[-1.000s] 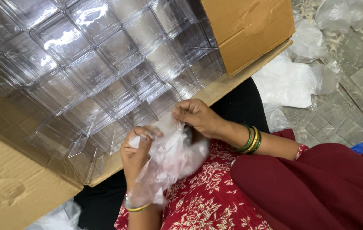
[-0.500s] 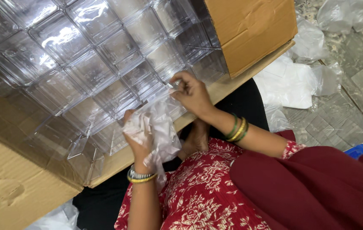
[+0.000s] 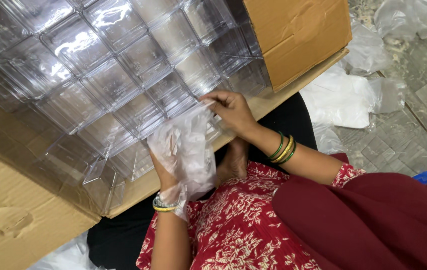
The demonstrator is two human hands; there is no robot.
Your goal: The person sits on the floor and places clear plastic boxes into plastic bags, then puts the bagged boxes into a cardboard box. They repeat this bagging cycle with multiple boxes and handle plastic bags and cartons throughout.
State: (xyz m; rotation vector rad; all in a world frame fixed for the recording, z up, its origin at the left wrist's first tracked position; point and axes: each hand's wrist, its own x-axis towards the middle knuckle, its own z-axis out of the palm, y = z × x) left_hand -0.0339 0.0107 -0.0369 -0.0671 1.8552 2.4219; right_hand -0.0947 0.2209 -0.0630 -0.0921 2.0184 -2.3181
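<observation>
A thin clear plastic bag (image 3: pixel 186 147) is held up in front of me between both hands. My left hand (image 3: pixel 166 175) is mostly covered by the bag and grips its lower part near the wrist bangles. My right hand (image 3: pixel 231 111) pinches the bag's upper edge, right at the front rim of a big cardboard box (image 3: pixel 298 35). The box lies open toward me and is packed with several clear plastic containers (image 3: pixel 113 80) stacked in rows.
Loose white and clear plastic bags (image 3: pixel 346 95) lie on the tiled floor (image 3: pixel 413 115) to the right. A cardboard flap (image 3: pixel 13 220) spreads at the lower left. My lap in red patterned cloth (image 3: pixel 243 230) fills the bottom.
Both hands have lifted the bag from my lap up toward the box's front rim. The right hand now pulls the top edge, and the bag has spread over the left hand.
</observation>
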